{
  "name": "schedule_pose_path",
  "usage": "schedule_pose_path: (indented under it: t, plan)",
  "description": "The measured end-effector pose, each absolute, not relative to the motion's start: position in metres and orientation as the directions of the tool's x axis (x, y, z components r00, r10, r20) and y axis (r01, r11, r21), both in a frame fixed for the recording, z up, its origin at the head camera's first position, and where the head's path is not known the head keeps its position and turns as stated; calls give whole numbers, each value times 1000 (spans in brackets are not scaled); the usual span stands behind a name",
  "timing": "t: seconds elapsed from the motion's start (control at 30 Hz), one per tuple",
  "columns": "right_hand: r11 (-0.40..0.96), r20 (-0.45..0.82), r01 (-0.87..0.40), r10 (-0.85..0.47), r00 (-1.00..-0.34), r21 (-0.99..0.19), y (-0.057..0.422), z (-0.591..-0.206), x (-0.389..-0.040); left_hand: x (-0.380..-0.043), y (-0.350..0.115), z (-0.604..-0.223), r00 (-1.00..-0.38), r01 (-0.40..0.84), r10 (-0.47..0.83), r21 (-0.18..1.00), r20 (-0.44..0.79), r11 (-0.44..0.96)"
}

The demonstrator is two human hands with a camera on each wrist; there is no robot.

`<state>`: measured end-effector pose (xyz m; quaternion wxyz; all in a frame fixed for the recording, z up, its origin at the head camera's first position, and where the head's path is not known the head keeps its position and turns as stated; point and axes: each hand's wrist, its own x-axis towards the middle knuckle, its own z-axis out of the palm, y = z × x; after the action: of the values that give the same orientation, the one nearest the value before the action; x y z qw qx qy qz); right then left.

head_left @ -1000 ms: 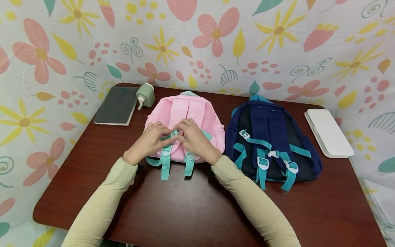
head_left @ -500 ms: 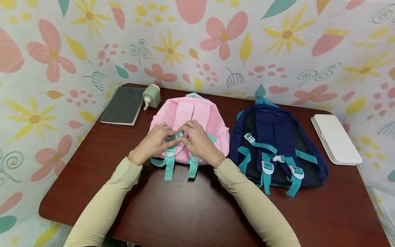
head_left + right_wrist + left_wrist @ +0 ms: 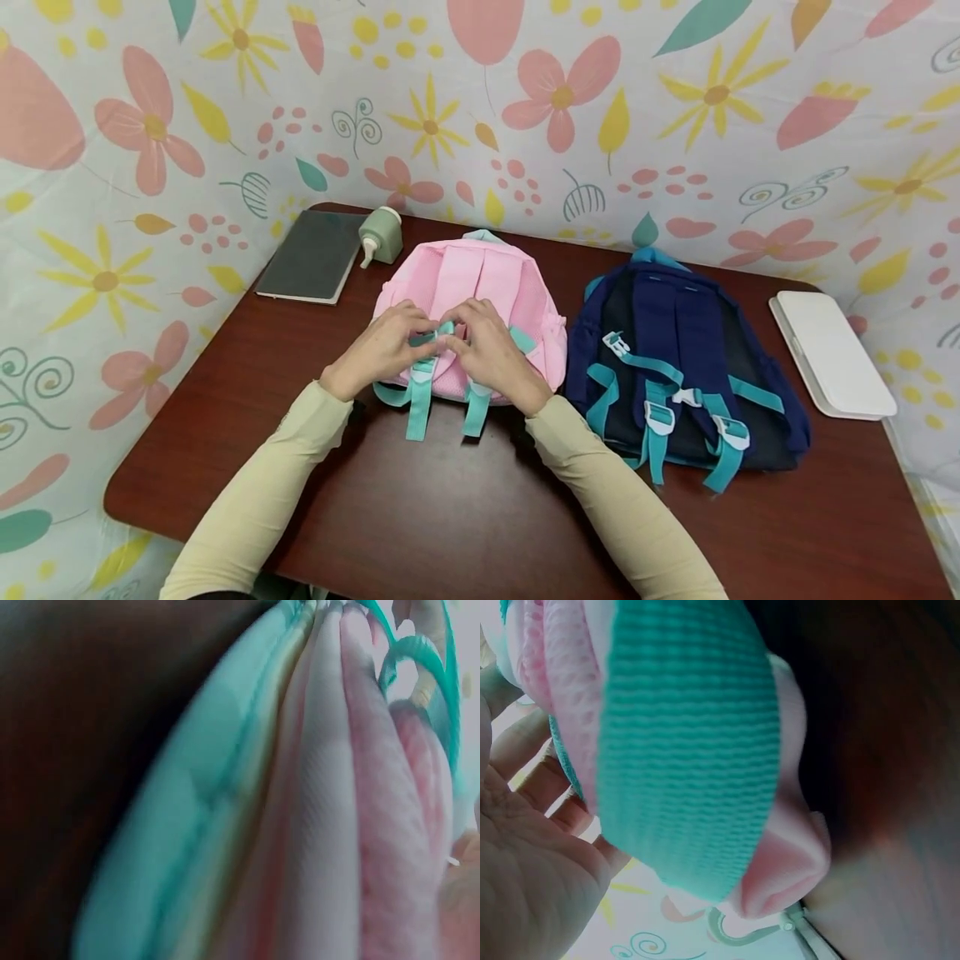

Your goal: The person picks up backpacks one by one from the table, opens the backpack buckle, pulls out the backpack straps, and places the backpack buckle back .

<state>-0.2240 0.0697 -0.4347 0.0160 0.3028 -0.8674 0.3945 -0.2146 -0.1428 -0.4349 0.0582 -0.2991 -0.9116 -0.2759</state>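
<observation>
A pink backpack [image 3: 480, 271] lies on the table with its shoulder straps facing up. Over its lower middle both hands meet at a thin teal strap [image 3: 447, 328]. My left hand [image 3: 386, 342] pinches the strap's left part between thumb and fingers. From the other side my right hand [image 3: 491, 350] pinches it close by; a small pale piece between the fingertips is mostly hidden, perhaps a buckle. Two teal strap ends [image 3: 418, 408] hang toward the table's front. In the left wrist view a wide teal band [image 3: 690, 750] covers much of the pink fabric.
Right of the pink backpack lies a navy backpack [image 3: 690, 333] with teal straps and white buckles. A white case [image 3: 832, 354] is at the far right. A dark notebook [image 3: 311, 257] and a green pump bottle [image 3: 382, 235] sit at the back left of the brown table [image 3: 450, 517].
The head view has shifted, so everything appears slightly further right. Both hands stay at the teal strap with little visible movement.
</observation>
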Motion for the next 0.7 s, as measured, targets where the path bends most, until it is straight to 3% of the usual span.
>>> schedule_pose_path:
  t: [0.27,0.57,0.7]
  plan:
    - [573,318,-639,-564,-762,-514,69,-431,-224,-213,-141,-433,-805,593,519,421,288,686]
    - [531,318,-592,-520,-792,-606,69,-435,-221,-212,-144,-438,-820,571,494,473,289,671]
    - [565,312,-618,-548,-776,-546,71,-433,-222,-212,-142,-435,-818,574,503,455,280,681]
